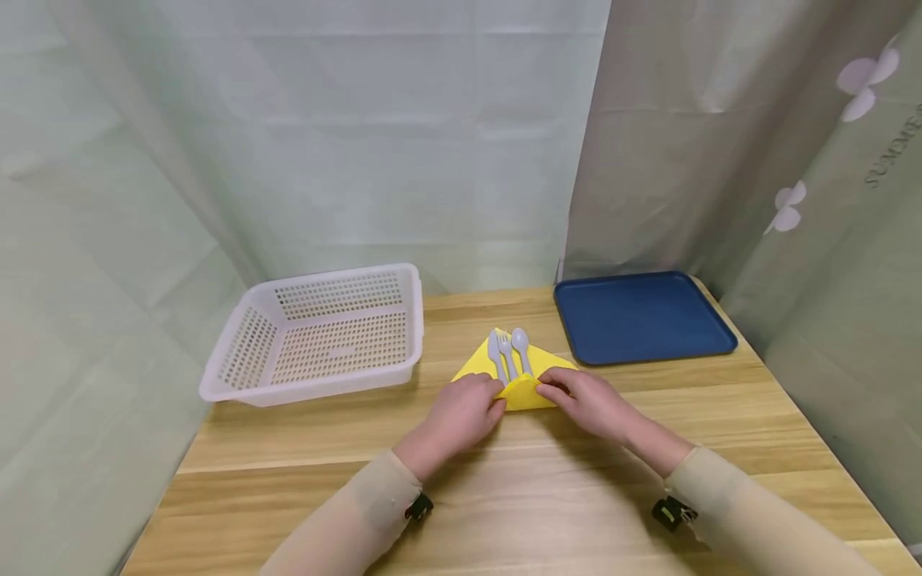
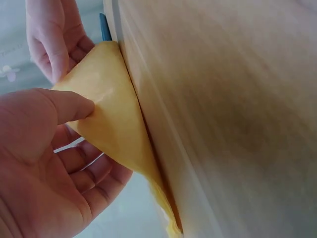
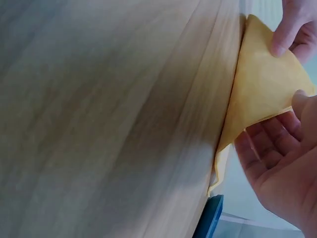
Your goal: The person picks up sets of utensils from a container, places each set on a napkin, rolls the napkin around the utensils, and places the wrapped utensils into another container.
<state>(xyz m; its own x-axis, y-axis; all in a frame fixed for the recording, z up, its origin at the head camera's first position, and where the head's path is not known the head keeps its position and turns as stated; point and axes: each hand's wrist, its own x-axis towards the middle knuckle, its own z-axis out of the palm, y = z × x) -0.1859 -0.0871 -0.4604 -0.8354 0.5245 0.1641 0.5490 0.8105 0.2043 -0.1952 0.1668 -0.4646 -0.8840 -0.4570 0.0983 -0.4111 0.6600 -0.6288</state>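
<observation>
A yellow napkin lies on the table, its near edge folded up over the handles of a grey plastic knife, fork and spoon. My left hand pinches the left part of the raised fold. On the right part, my right hand does the same. In the left wrist view, the left thumb lies on the outer face of the napkin, fingers behind it. The right wrist view shows the right thumb at the edge of the napkin; the cutlery is hidden there.
To the left stands a white perforated plastic basket. A dark blue tray lies at the back right of the wooden table. Pale curtains hang behind and at both sides.
</observation>
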